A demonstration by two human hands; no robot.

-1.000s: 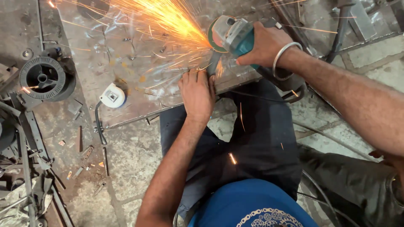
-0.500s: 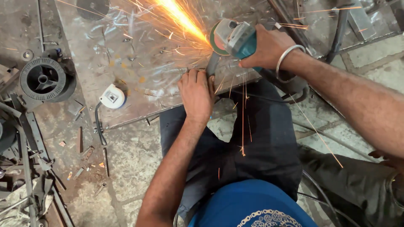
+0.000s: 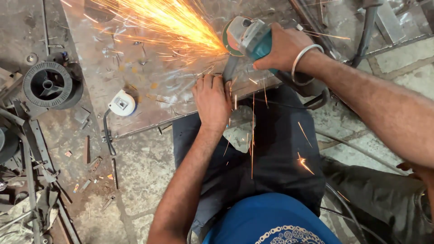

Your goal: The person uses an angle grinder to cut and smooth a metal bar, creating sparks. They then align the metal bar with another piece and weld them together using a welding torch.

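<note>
One angle grinder [image 3: 246,38] — right hand [image 3: 282,47] clamped round its body. Left hand [image 3: 212,100] flat, fingers together, pressing one metal sheet [image 3: 149,77]. One wire spool [image 3: 49,85] nearby.

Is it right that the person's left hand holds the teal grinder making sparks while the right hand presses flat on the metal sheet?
Not quite: the hands are swapped. In the head view the right hand grips the teal grinder making sparks, and the left hand presses flat on the metal sheet.
</note>
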